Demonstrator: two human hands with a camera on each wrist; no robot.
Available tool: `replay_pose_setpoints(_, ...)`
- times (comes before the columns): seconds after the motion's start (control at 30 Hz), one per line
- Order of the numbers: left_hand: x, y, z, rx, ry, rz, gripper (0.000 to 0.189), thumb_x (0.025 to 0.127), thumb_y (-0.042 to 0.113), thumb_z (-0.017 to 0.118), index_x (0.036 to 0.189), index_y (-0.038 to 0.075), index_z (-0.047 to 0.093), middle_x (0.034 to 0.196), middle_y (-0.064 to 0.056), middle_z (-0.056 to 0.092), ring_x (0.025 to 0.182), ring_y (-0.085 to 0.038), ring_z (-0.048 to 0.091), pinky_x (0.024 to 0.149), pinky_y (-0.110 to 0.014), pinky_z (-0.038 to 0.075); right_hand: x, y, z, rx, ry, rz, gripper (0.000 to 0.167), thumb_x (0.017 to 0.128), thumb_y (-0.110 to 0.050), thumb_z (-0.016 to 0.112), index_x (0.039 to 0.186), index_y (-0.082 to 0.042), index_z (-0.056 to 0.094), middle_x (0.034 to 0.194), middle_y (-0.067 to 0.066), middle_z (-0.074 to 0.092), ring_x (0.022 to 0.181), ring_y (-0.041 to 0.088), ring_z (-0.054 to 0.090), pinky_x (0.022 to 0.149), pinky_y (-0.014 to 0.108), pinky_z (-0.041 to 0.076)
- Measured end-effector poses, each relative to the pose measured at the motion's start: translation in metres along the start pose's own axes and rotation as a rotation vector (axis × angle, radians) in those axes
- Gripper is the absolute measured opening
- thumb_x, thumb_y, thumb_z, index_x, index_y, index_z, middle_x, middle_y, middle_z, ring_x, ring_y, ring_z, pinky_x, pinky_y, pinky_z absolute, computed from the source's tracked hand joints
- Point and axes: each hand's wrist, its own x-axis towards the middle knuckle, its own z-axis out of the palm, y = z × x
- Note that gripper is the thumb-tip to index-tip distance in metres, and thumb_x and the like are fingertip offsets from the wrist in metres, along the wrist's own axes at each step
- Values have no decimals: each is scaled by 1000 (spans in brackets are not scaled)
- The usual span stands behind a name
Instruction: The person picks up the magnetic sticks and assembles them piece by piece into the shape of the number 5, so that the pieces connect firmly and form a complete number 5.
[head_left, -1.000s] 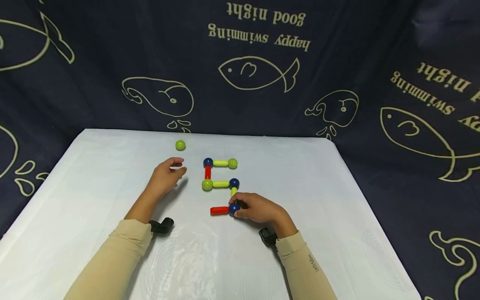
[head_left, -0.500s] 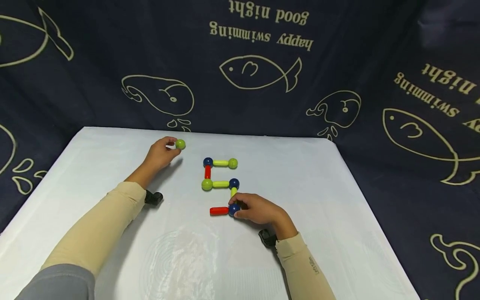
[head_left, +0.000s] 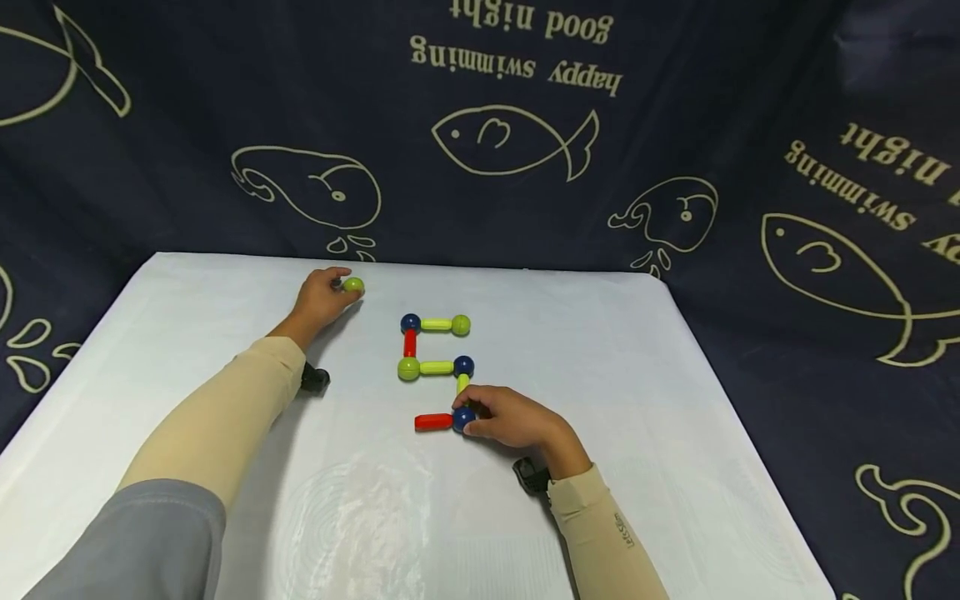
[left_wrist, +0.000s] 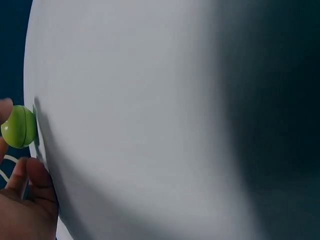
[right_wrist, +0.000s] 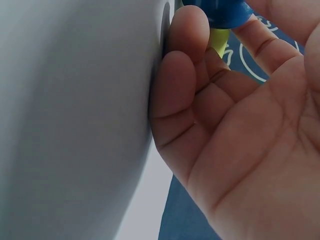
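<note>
Near the far edge of the table my left hand [head_left: 318,298] pinches a loose green ball [head_left: 353,286] between thumb and finger. In the left wrist view that green ball [left_wrist: 19,126] sits at the left edge, close to the tabletop. My right hand [head_left: 513,415] holds a dark blue ball [head_left: 462,419] at the near corner of a chain of magnetic sticks and balls. A red stick [head_left: 433,422] points left from this ball, its left end bare. A yellow-green stick [head_left: 463,383], partly behind my fingers, runs up to another blue ball [head_left: 463,366].
The chain continues through a yellow-green stick [head_left: 437,367], a green ball [head_left: 408,368], a red stick [head_left: 410,343], a blue ball [head_left: 410,323], another yellow-green stick [head_left: 436,324] and an end green ball [head_left: 461,325]. A dark printed curtain [head_left: 525,217] hangs behind the white table [head_left: 600,333].
My left hand has reached forward to the loose green ball and closed its fingers round it. My right hand has stayed on the near blue ball. The view has shifted slightly.
</note>
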Motion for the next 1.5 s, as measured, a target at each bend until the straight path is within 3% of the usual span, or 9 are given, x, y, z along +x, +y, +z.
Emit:
replay_pose_setpoints(0.17,1,-2,-2,-8,-44,-37,50,94,14,66,137,-6,52,128,-29,53,121,-41,48,107,-49,34,0,-2,2,2,-1,8,25,94,-15,70,117,-22,62,98,-6,59,91,14,54,82,32,46)
replay_pose_setpoints(0.37,-5,-2,-5,-50,-25,-91,45,96,13,63,135,-5,52,132,-27,53,123,-39,48,106,-45,36,3,-3,2,-3,-5,-3,26,94,-16,70,117,-22,62,97,-6,59,91,14,53,81,32,46)
replay_pose_setpoints(0.5,-12,-3,-7,-159,-33,-100,45,96,15,64,135,-4,51,131,-24,53,118,-35,51,90,-37,49,5,-3,2,-10,-9,-4,25,94,-16,70,117,-22,62,97,-6,59,91,13,54,82,32,46)
replay_pose_setpoints(0.6,-22,-2,-10,-168,-64,-82,46,96,20,65,134,-2,53,129,-21,56,111,-32,55,75,-29,53,6,-4,1,-16,-10,-1,25,94,-16,70,117,-22,62,98,-7,59,92,13,54,82,32,46)
replay_pose_setpoints(0.77,-45,3,-12,-105,-115,-23,45,94,25,67,131,2,56,124,-19,61,102,-30,61,71,-29,51,6,-3,1,-14,-13,-1,25,94,-16,69,118,-21,61,98,-5,59,92,14,53,82,32,46)
replay_pose_setpoints(0.97,-81,16,-11,-132,-151,82,47,97,20,64,141,7,53,131,-19,58,105,-31,61,73,-35,48,6,-1,1,-18,-8,4,25,94,-17,70,117,-22,61,98,-6,59,91,13,54,82,32,46)
replay_pose_setpoints(1.07,-99,22,-10,-176,-183,77,44,97,16,63,139,6,55,132,-17,58,102,-29,61,70,-33,49,6,-1,1,-12,-9,2,25,94,-16,70,117,-21,62,98,-5,59,91,14,54,82,33,46)
replay_pose_setpoints(1.37,-147,35,0,-277,-382,64,36,94,13,66,127,1,57,121,-17,61,94,-23,64,74,-35,51,2,1,0,-4,1,15,25,94,-15,69,117,-21,61,97,-4,59,91,15,53,82,33,46)
replay_pose_setpoints(1.5,-167,40,7,-289,-401,45,36,93,11,67,127,0,58,112,-13,64,94,-22,63,74,-34,52,0,1,0,1,-2,4,25,95,-14,69,118,-20,61,97,-4,59,91,15,54,82,33,46)
